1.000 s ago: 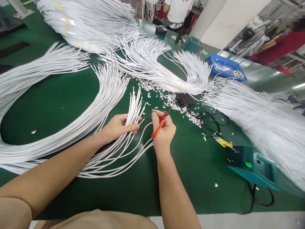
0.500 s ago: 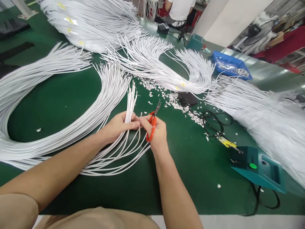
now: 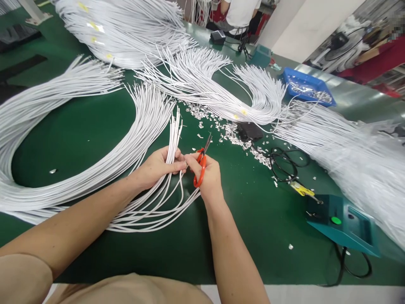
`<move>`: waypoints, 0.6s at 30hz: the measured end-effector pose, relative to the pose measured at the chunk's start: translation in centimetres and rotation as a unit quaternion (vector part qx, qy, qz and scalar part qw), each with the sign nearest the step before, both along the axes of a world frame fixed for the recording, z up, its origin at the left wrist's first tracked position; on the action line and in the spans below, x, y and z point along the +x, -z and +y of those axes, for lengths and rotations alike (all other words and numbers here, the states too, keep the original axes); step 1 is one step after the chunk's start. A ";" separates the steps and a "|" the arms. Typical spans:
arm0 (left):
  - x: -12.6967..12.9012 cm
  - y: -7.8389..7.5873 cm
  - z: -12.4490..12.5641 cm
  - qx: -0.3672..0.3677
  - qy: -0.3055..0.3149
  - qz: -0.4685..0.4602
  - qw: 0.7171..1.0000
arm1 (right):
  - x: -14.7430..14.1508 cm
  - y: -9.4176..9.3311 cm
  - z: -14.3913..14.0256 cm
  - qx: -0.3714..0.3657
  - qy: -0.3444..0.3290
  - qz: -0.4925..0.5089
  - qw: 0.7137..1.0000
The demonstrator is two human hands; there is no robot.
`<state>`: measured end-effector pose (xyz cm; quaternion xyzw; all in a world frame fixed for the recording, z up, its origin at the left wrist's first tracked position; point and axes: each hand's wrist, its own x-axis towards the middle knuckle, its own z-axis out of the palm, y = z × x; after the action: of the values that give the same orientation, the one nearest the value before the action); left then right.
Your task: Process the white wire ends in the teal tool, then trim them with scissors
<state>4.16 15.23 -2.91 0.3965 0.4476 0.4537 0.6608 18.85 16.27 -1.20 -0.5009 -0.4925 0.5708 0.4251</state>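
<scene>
My left hand [image 3: 160, 166] is closed around a small bunch of white cables [image 3: 174, 135], whose ends stand up above the thumb. Below that hand, the same cables sag in loose curves over the green table [image 3: 253, 240]. My right hand [image 3: 209, 175] holds scissors [image 3: 200, 171] with red-orange handles, their blades pointing up and away. Its thumb and forefinger meet the left fingertips and pinch a white cable there. Just left of my hands, a large looped bundle of white cables [image 3: 104, 181] curves across the table.
Silvery scraps [image 3: 232, 135] lie scattered past my hands. Further cable bundles [image 3: 202, 84] fill the far side, beside a blue tray [image 3: 308, 86] of small pieces. At right are a teal device [image 3: 344, 221] with a green button and plastic-covered cables [image 3: 363, 156]. Two people are beyond the table.
The single cable between my fingertips has shifted; its end no longer sticks up above them, and its lower part hangs further left. The scissors have tilted slightly.
</scene>
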 end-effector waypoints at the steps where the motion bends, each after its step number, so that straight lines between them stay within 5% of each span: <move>1: -0.1 0.2 0.1 0.006 -0.012 0.016 1.000 | 0.3 0.1 0.1 0.022 0.003 -0.045 0.999; 3: -0.3 0.5 0.3 0.018 -0.038 0.058 0.997 | 0.9 0.2 0.2 0.070 -0.001 -0.169 0.983; 8: -0.6 0.7 0.5 0.040 -0.064 0.139 0.987 | 2.0 0.8 0.4 0.136 -0.055 -0.445 0.884; 18: -0.7 0.8 0.5 0.070 -0.068 0.183 0.978 | 1.5 0.6 0.1 0.161 -0.099 -0.526 0.829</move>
<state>3.50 15.71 -3.71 0.4866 0.5537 0.4479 0.5060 20.33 16.33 -1.80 -0.5980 -0.7739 0.1725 0.1174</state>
